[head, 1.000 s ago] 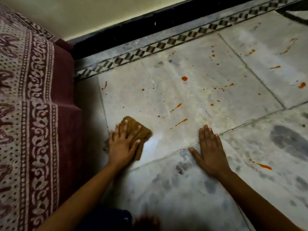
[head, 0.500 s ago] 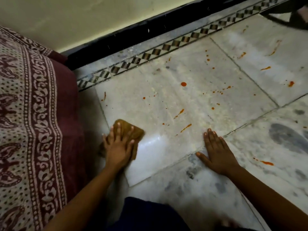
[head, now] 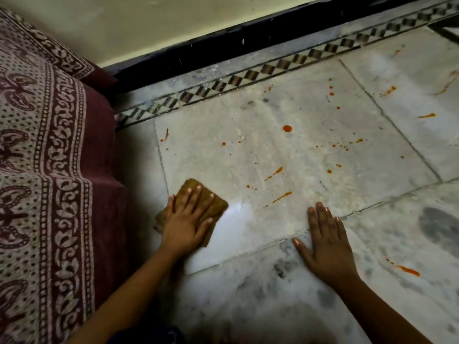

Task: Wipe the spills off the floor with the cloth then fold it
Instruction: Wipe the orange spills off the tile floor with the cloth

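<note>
1. The left hand (head: 187,219) lies flat on the cloth (head: 216,207), fingers spread and pressing it to the floor (head: 248,232); the hand is not closed around anything.
2. The cloth is a brown, folded pad at the near-left corner of the large pale tile, just right of the patterned bedspread (head: 44,170). Its far corner and right edge show beyond the fingers; the rest is hidden under the palm.
3. The right hand (head: 325,244) rests palm down on the bare floor, fingers together and thumb out to the left, lying across a tile joint. It holds nothing and is well apart from the cloth.
4. Orange-red spills (head: 287,128) dot the tile to the far right of the cloth: a round drop far off, thin streaks nearer between the two hands, and small specks scattered around.
5. Further streaks mark the far-right tiles, and one more streak (head: 408,270) lies near, to the right of the right wrist.
6. A checkered border strip (head: 248,78) runs along the far edge of the floor, below a black skirting.
7. The bedspread hangs down at left, maroon with pale motifs.
</note>
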### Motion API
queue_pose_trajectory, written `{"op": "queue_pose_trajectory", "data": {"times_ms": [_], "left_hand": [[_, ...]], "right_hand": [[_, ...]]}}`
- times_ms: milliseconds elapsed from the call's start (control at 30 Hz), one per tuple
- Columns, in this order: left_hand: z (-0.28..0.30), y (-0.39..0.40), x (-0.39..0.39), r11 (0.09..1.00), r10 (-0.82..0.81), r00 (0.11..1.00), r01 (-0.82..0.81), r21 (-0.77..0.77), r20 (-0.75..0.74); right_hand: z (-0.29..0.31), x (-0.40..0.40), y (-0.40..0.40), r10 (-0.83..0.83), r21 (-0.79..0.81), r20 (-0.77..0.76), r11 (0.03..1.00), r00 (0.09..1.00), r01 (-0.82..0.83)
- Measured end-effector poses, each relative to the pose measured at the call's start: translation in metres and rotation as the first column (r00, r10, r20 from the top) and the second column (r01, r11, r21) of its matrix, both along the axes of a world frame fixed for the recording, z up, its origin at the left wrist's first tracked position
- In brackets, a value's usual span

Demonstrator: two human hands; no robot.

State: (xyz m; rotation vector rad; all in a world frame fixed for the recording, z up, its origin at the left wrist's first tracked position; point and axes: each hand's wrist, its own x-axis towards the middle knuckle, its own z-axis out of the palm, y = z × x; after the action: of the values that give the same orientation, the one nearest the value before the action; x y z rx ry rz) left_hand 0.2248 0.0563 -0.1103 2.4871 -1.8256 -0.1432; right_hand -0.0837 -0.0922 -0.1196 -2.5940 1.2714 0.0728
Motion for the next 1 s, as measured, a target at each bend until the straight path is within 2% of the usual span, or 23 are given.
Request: {"op": "queue_pose_trajectory", "data": {"times_ms": [100,200,267,400,500,600,667,800,900,1000], "left_hand": [[0.009,-0.037,0.020,0.989,0.119,0.992,-0.115,0.094,-0.038],[0.010,-0.078,0.008,0.971,0.190,0.980,-0.179,0.159,-0.055],[0.010,-0.083,-0.009,0.980,0.141,0.989,-0.132,0.150,-0.052],[-0.001,-0.035,-0.032,0.991,-0.098,0.995,0.099,0.086,-0.022],[-0.002,-0.023,-0.020,0.995,-0.037,0.999,0.039,0.089,-0.023],[0.007,-0.065,-0.004,0.986,0.059,0.995,-0.046,0.159,-0.077],[0.011,-0.103,-0.005,0.980,0.064,0.993,-0.043,0.196,-0.103],[0.008,-0.137,-0.052,0.987,-0.051,0.993,0.066,0.147,-0.105],[0.004,-0.101,-0.085,0.979,-0.177,0.981,0.184,0.086,-0.083],[0.002,-0.073,-0.069,0.965,-0.253,0.968,0.252,0.078,0.004]], "right_hand": [[-0.002,0.000,-0.002,0.002,-0.011,0.003,1.000,1.000,-0.002],[-0.001,0.000,-0.001,0.009,0.000,0.004,1.000,1.000,-0.009],[0.001,0.000,-0.002,0.004,-0.013,0.012,1.000,1.000,-0.004],[0.001,0.005,-0.018,-0.087,-0.051,0.052,0.995,0.995,0.089],[-0.006,0.002,-0.024,-0.108,-0.056,0.055,0.992,0.993,0.111],[-0.009,0.003,-0.024,-0.106,-0.063,0.057,0.992,0.993,0.109],[-0.008,0.003,-0.025,-0.110,-0.066,0.057,0.991,0.992,0.114],[-0.005,0.004,-0.026,-0.115,-0.056,0.047,0.991,0.992,0.117],[-0.005,0.003,-0.026,-0.113,-0.047,0.048,0.992,0.992,0.116],[-0.007,0.003,-0.027,-0.128,-0.049,0.080,0.990,0.988,0.132]]}}
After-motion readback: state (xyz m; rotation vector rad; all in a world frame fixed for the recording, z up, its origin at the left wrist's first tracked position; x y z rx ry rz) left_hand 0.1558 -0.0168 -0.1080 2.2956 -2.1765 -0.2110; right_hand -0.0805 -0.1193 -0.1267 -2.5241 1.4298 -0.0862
